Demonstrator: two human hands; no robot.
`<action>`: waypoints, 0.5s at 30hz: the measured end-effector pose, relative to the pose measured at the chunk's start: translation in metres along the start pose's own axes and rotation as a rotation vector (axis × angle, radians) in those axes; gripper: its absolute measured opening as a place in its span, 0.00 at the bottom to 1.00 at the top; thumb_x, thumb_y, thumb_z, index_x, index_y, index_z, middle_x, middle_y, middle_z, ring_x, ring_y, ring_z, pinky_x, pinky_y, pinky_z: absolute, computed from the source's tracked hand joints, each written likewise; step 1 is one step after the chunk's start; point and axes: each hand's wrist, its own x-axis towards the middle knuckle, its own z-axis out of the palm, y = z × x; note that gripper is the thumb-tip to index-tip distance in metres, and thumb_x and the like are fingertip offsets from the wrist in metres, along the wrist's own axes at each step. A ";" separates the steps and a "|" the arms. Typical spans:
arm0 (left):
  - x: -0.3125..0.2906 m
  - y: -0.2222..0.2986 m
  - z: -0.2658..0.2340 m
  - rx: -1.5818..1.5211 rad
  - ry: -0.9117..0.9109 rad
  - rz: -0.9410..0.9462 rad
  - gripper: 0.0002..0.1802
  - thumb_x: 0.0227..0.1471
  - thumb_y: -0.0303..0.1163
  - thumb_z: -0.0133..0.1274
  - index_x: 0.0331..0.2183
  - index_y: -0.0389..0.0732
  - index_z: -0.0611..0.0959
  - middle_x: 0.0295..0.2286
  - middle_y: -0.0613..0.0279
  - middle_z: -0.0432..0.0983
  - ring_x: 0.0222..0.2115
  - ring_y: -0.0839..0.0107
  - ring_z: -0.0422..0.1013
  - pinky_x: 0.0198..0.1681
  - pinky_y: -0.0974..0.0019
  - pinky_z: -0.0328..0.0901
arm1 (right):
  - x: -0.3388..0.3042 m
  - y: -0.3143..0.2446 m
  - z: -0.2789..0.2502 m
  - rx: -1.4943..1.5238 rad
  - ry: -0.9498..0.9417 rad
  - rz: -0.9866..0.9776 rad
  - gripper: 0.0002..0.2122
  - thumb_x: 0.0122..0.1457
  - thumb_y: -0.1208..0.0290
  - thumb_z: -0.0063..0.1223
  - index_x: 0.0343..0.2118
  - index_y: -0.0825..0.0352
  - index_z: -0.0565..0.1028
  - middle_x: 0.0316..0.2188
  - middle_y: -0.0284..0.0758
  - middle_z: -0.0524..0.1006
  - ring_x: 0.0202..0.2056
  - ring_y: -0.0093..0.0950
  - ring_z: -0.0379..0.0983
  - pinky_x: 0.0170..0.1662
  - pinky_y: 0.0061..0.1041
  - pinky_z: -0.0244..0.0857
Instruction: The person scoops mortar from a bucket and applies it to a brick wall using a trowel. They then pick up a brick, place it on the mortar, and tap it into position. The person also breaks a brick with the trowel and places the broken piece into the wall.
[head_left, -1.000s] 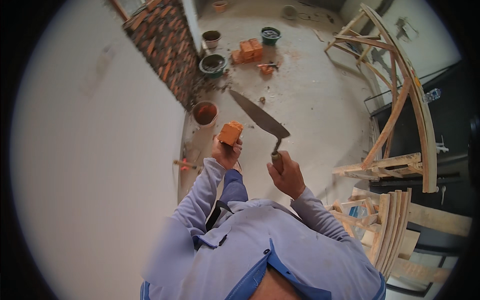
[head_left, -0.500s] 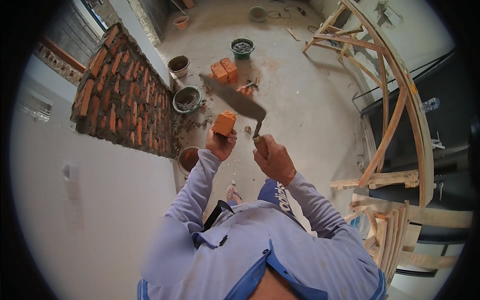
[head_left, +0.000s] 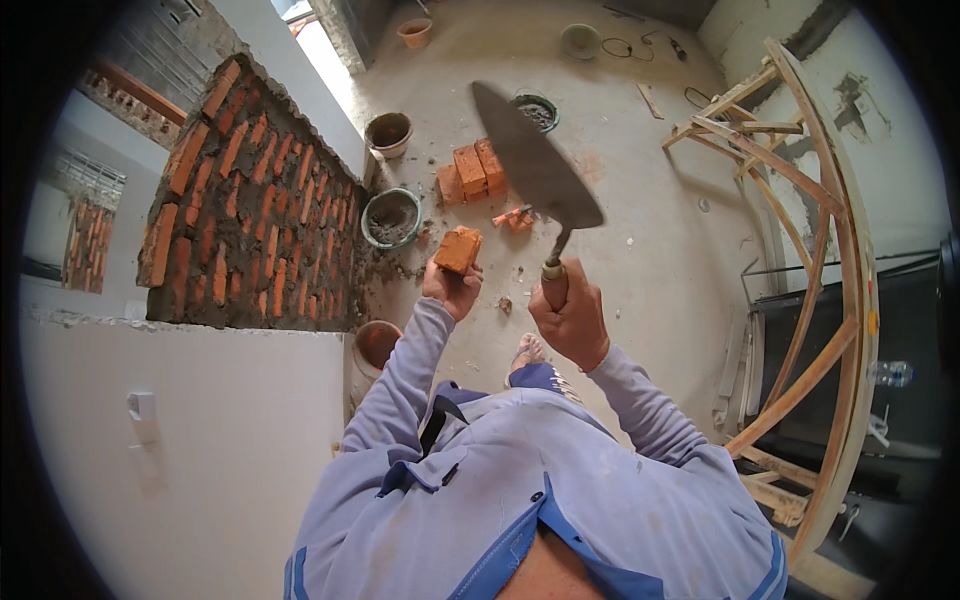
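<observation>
In my left hand (head_left: pixel 456 291) sits an orange brick (head_left: pixel 459 249), gripped from below with the fingers round its side. My right hand (head_left: pixel 574 318) is wrapped round the wooden handle of a pointed bricklaying trowel (head_left: pixel 535 160). The trowel's grey blade is raised, tip pointing up and to the left, well apart from the brick. Left of both hands stands a brick wall (head_left: pixel 265 205) with grey mortar between its bricks. A green-rimmed basin of mortar (head_left: pixel 392 218) rests on the floor near that wall.
Several loose bricks (head_left: pixel 474 170) lie ahead, partly behind the blade. A second mortar basin (head_left: pixel 537 112), a bucket (head_left: pixel 388 134) and a brown tub (head_left: pixel 378 346) stand around. A wooden trestle frame (head_left: pixel 835 220) runs along the right. A white wall (head_left: pixel 180 400) borders the left.
The trowel has swung from pointing left to pointing more upward. The brick stays in my left hand. The view has shifted, with the brick wall showing more fully.
</observation>
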 end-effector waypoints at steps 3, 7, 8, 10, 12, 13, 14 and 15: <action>0.026 -0.012 0.028 -0.012 0.034 0.015 0.27 0.60 0.47 0.42 0.46 0.30 0.70 0.32 0.52 0.65 0.25 0.68 0.66 0.24 0.71 0.68 | 0.012 0.065 0.002 -0.166 -0.278 0.097 0.11 0.51 0.77 0.52 0.35 0.67 0.62 0.21 0.51 0.72 0.26 0.53 0.73 0.28 0.46 0.65; 0.050 -0.005 0.028 -0.019 0.060 0.016 0.27 0.60 0.46 0.42 0.45 0.29 0.68 0.34 0.53 0.63 0.25 0.69 0.66 0.23 0.71 0.67 | 0.044 0.075 -0.013 -0.148 -0.351 0.115 0.12 0.50 0.77 0.52 0.36 0.68 0.62 0.20 0.52 0.72 0.26 0.54 0.72 0.28 0.47 0.65; 0.053 -0.011 0.028 -0.073 0.064 -0.020 0.27 0.60 0.46 0.42 0.45 0.29 0.68 0.34 0.53 0.62 0.25 0.69 0.67 0.23 0.71 0.67 | 0.048 0.070 -0.020 -0.156 -0.336 0.110 0.12 0.50 0.77 0.52 0.35 0.69 0.63 0.20 0.52 0.72 0.25 0.54 0.72 0.28 0.46 0.65; 0.061 -0.009 0.030 -0.105 0.032 -0.047 0.27 0.60 0.46 0.42 0.45 0.28 0.68 0.34 0.52 0.62 0.25 0.69 0.67 0.24 0.71 0.67 | 0.058 0.061 -0.016 -0.008 -0.102 0.036 0.10 0.50 0.78 0.52 0.33 0.68 0.63 0.17 0.47 0.69 0.19 0.48 0.69 0.24 0.39 0.63; 0.071 -0.003 0.036 -0.121 0.006 -0.058 0.27 0.61 0.46 0.42 0.45 0.28 0.68 0.35 0.52 0.62 0.26 0.69 0.67 0.24 0.71 0.67 | 0.064 0.058 -0.013 0.074 0.069 -0.021 0.11 0.49 0.77 0.53 0.35 0.68 0.64 0.20 0.49 0.73 0.23 0.54 0.71 0.27 0.43 0.65; 0.073 -0.001 0.040 -0.121 0.006 -0.056 0.27 0.61 0.46 0.42 0.45 0.28 0.67 0.34 0.53 0.62 0.26 0.69 0.67 0.24 0.71 0.67 | 0.062 0.065 -0.009 0.042 0.004 0.068 0.12 0.49 0.76 0.53 0.35 0.67 0.64 0.19 0.49 0.72 0.23 0.54 0.70 0.27 0.43 0.65; 0.079 0.002 0.045 -0.115 -0.003 -0.061 0.27 0.61 0.46 0.43 0.46 0.28 0.67 0.34 0.53 0.61 0.26 0.69 0.67 0.24 0.71 0.67 | 0.065 0.082 -0.005 -0.031 -0.129 0.100 0.12 0.49 0.76 0.53 0.35 0.67 0.64 0.19 0.49 0.72 0.24 0.54 0.71 0.26 0.44 0.65; 0.083 0.007 0.046 -0.080 -0.018 -0.064 0.27 0.61 0.46 0.43 0.46 0.28 0.67 0.34 0.53 0.61 0.26 0.69 0.67 0.24 0.71 0.67 | 0.069 0.104 0.001 -0.103 -0.260 0.133 0.12 0.49 0.76 0.53 0.35 0.67 0.64 0.19 0.49 0.71 0.24 0.54 0.71 0.26 0.44 0.65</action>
